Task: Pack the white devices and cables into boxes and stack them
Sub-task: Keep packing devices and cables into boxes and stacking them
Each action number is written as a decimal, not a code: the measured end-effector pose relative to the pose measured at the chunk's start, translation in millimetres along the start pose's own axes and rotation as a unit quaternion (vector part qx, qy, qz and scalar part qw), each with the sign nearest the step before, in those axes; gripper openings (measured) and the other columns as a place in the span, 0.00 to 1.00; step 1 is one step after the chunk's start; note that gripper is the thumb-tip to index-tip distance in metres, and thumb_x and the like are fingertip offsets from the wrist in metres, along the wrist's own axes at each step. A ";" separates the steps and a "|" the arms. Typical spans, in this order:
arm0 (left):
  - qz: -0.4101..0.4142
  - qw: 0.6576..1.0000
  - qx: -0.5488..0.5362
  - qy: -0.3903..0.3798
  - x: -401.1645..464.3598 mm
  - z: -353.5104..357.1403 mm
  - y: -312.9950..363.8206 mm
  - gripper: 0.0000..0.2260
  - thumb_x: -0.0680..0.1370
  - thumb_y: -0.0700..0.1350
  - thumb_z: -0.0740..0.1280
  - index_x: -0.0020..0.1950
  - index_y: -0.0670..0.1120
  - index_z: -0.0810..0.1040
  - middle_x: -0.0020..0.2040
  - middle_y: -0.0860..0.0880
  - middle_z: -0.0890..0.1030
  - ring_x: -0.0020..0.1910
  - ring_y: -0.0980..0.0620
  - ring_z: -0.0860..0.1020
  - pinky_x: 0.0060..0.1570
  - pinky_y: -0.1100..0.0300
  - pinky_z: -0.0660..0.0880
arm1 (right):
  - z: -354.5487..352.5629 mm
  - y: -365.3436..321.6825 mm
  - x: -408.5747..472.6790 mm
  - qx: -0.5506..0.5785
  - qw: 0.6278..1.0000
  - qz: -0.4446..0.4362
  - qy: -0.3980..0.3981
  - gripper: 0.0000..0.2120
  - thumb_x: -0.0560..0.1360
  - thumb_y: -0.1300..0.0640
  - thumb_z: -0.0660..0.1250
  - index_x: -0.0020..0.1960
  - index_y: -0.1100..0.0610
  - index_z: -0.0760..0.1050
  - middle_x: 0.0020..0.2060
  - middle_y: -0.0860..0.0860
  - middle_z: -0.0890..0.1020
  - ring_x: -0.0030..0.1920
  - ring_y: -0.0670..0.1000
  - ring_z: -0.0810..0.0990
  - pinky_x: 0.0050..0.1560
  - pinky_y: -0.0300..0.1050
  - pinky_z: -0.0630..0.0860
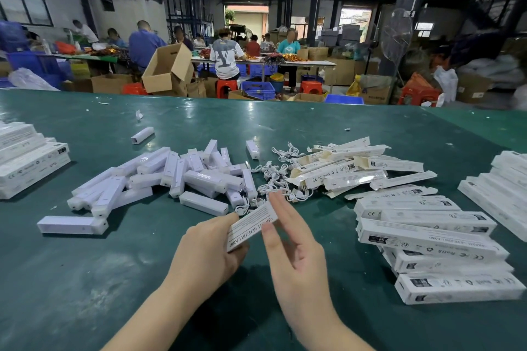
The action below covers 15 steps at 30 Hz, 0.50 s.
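Two bare forearms, seemingly sleeveless; ringless fingers (281,209).

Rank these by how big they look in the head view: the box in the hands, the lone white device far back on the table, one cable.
1. Box, gripped by the left hand; nearness enlarges it.
2. Lone device.
3. Cable; coiled, so unsure against the device.

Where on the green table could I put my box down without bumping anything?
Bare green table lies near-left, below the white devices. Also bare: the far strip beyond the cables. Crowded: the middle piles and the boxes on the right.
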<state>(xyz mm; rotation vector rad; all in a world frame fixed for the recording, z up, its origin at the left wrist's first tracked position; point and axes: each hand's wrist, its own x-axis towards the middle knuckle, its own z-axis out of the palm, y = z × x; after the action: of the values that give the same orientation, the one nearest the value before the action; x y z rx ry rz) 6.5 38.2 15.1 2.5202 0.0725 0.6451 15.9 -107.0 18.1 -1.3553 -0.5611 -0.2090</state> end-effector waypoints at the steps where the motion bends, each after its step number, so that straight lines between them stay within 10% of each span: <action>1: 0.001 1.000 -0.002 0.003 0.0 -1.3 0.4 0.06 0.69 0.44 0.70 0.39 0.50 0.74 0.31 0.52 0.74 0.34 0.47 0.73 0.37 0.51 0.74 | 0.6 0.9 -0.2 0.002 1.000 0.002 -0.011 0.17 0.76 0.55 0.67 0.63 0.41 0.77 0.66 0.41 0.77 0.69 0.41 0.71 0.60 0.27 0.70; 6: 0.036 0.999 -0.028 0.002 -0.5 -2.2 6.1 0.10 0.71 0.49 0.70 0.39 0.61 0.69 0.36 0.60 0.76 0.35 0.58 0.72 0.35 0.59 0.71 | -3.9 -3.6 7.3 0.016 0.999 0.036 0.011 0.16 0.78 0.55 0.67 0.62 0.41 0.78 0.51 0.48 0.85 0.53 0.49 0.83 0.55 0.47 0.80; 11: 0.064 0.996 -0.053 0.023 -1.1 -1.7 6.2 0.14 0.70 0.59 0.69 0.54 0.63 0.71 0.46 0.67 0.78 0.43 0.65 0.76 0.41 0.71 0.70 | -26.3 -9.6 26.0 0.105 0.978 0.082 0.162 0.23 0.70 0.46 0.68 0.65 0.46 0.73 0.47 0.45 0.85 0.47 0.46 0.85 0.48 0.41 0.81; 15: 0.105 0.986 -0.126 0.009 -3.0 1.1 10.8 0.15 0.71 0.60 0.67 0.57 0.68 0.71 0.50 0.67 0.78 0.47 0.66 0.77 0.46 0.75 0.68 | -25.3 -11.0 30.0 0.114 0.980 0.158 0.039 0.22 0.66 0.49 0.72 0.59 0.54 0.76 0.49 0.46 0.86 0.54 0.46 0.83 0.58 0.43 0.75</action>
<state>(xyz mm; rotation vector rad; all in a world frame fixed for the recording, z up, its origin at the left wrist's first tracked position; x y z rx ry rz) 3.5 27.9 18.5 2.2945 -0.2556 0.7116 42.9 -128.4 39.7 -1.1877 -0.2880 0.0610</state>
